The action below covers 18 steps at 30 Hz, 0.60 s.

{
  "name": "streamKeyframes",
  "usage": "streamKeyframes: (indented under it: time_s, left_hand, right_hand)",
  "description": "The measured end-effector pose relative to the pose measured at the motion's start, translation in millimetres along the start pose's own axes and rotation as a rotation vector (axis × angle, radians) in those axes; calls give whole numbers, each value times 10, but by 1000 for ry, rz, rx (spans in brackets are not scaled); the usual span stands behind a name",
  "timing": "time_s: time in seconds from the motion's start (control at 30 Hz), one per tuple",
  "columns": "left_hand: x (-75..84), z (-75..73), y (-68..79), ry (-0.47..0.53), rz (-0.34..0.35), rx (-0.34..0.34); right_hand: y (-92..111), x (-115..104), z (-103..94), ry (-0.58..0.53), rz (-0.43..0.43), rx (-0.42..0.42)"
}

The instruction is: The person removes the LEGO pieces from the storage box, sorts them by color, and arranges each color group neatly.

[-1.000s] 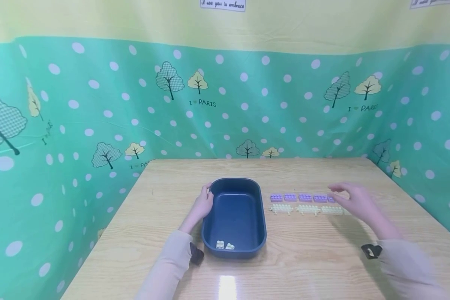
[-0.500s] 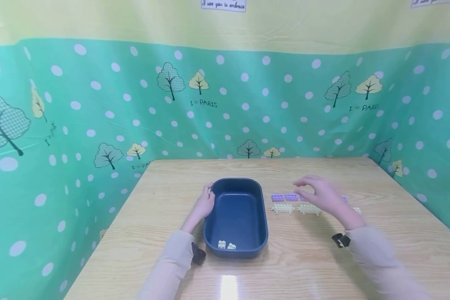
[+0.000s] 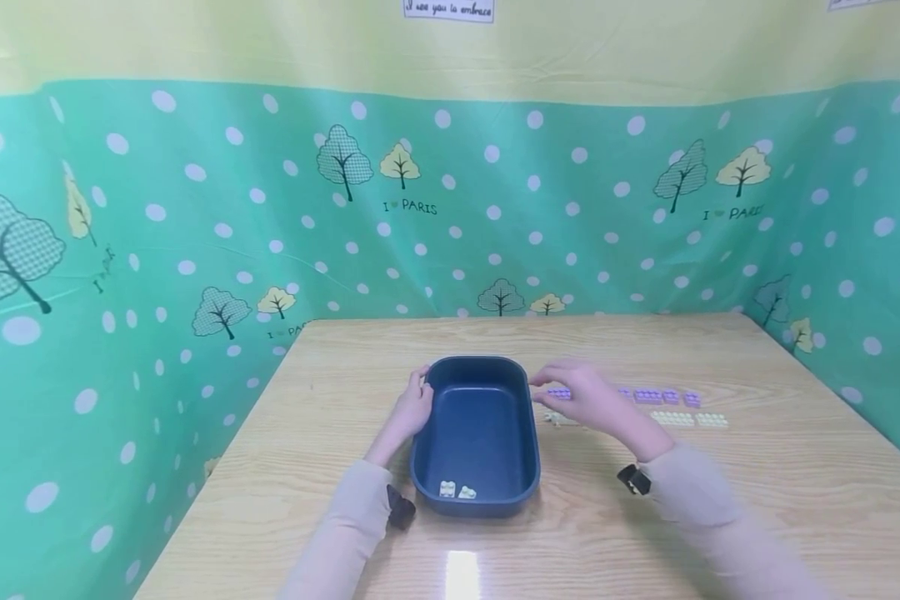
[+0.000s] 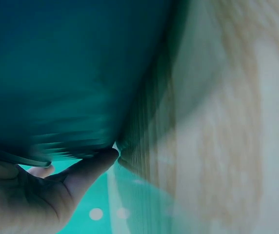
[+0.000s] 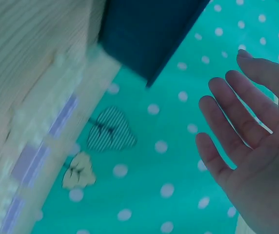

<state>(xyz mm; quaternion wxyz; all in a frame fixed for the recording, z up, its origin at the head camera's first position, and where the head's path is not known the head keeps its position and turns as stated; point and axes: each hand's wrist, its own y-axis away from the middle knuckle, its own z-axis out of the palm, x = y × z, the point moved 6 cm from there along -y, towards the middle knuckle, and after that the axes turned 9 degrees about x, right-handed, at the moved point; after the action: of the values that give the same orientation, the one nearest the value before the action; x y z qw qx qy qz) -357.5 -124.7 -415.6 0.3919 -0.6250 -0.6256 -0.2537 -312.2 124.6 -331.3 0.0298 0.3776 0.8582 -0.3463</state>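
Observation:
A deep blue rectangular basin (image 3: 474, 437) stands on the table, with two small pale bricks (image 3: 447, 489) lying at its near end. My left hand (image 3: 408, 411) grips its left rim; in the left wrist view the thumb (image 4: 88, 170) lies along the outer wall. Beside the right rim, my right hand (image 3: 581, 400) hovers over the left part of the brick rows. Its fingers (image 5: 232, 114) are spread and loosely bent, with nothing held, in the right wrist view. Purple toy bricks (image 3: 648, 397) form a row behind a row of pale yellow bricks (image 3: 672, 419). The right hand partly hides both rows.
The wooden table (image 3: 585, 533) carries everything here. Behind it and along both sides hangs a green dotted curtain (image 3: 390, 275) printed with trees. A bright light reflection lies on the table's near part.
My right hand has travelled left along the brick rows, from their right end to beside the basin. The left hand keeps its grip on the rim, and the basin has stayed in place.

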Motion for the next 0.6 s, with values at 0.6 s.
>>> streamKeyframes:
  time_s: [0.6]
  left_hand:
    - [33,-21,36,16,-7,-11]
  right_hand:
    - [-54,-594,683,-52,-205,-227]
